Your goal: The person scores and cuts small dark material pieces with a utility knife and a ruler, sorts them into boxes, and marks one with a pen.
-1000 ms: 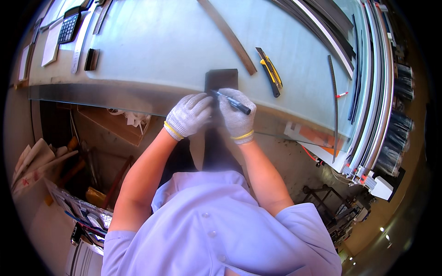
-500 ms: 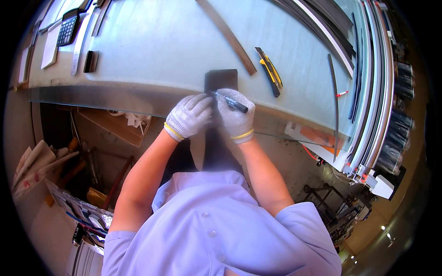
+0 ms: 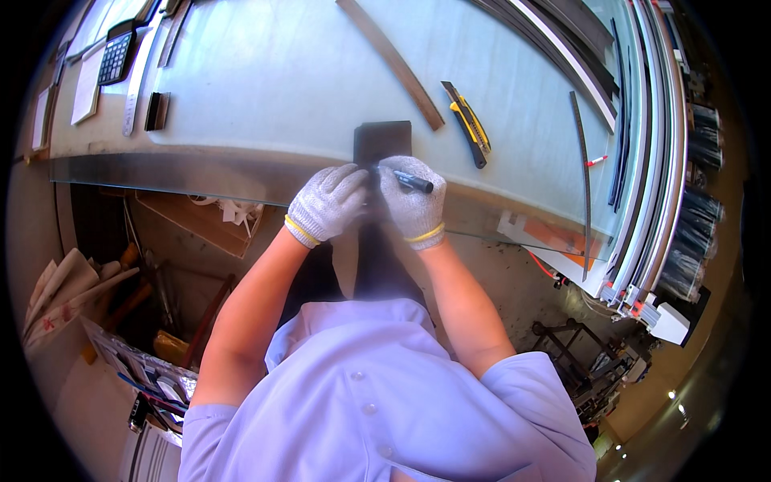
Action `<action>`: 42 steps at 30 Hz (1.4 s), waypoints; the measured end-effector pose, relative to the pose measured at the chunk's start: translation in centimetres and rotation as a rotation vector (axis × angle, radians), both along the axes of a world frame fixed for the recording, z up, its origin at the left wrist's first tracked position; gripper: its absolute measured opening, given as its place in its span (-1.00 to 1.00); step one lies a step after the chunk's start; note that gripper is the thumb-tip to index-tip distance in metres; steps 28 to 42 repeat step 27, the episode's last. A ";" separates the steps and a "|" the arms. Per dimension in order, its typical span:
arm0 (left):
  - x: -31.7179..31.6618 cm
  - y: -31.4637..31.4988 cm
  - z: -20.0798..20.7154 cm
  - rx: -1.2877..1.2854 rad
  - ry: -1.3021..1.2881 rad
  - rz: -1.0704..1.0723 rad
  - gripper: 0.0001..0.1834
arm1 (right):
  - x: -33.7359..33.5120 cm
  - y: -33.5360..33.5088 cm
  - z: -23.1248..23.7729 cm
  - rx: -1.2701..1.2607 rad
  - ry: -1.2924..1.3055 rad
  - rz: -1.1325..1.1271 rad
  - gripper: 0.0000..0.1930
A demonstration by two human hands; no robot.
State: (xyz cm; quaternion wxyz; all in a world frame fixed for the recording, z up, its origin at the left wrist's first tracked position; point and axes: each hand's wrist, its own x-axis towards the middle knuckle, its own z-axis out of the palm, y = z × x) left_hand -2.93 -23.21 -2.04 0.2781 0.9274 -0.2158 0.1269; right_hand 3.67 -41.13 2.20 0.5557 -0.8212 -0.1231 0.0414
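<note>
A dark brown, flat rectangular piece (image 3: 383,142) lies at the near edge of the glass-topped table. My left hand (image 3: 329,201), in a white knitted glove with a yellow cuff, grips its near left side with bent fingers; the thumb is out of sight. Gloved the same way, my right hand (image 3: 414,199) is closed around a dark marker pen (image 3: 414,181). Its tip end points left toward the left fingertips, over the piece, and the fingers hide whether it touches. Beyond the right hand rests a yellow and black utility knife (image 3: 467,124).
A long brown strip (image 3: 393,64) lies past the dark piece. On the far left are a calculator (image 3: 117,53), a metal ruler (image 3: 132,104) and a short dark profile (image 3: 157,111). Long strips and rails (image 3: 654,153) line the right side. An open carton (image 3: 217,225) sits below the table edge.
The marker pen has tilted slightly, its rear end a little higher and nearer the right glove. Both hands keep nearly the same place by the dark piece.
</note>
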 end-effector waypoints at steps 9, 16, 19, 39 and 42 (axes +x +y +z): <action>-0.1 0.0 0.1 0.013 0.016 0.005 -0.66 | 0.2 -0.2 0.2 -0.006 -0.017 -0.049 -0.85; 0.2 0.0 0.5 0.030 -0.011 -0.003 -0.70 | 0.3 -0.3 0.2 0.003 -0.017 -0.057 -0.84; 0.2 0.0 0.5 0.033 -0.004 -0.005 -0.69 | 0.5 -0.3 -0.2 0.047 -0.030 -0.099 -0.85; 0.2 0.1 0.4 0.033 0.010 -0.018 -0.65 | 0.4 -0.7 0.3 -0.003 0.010 -0.082 -0.85; 0.2 0.1 0.4 0.033 0.010 -0.018 -0.65 | 0.4 -0.7 0.3 -0.003 0.010 -0.082 -0.85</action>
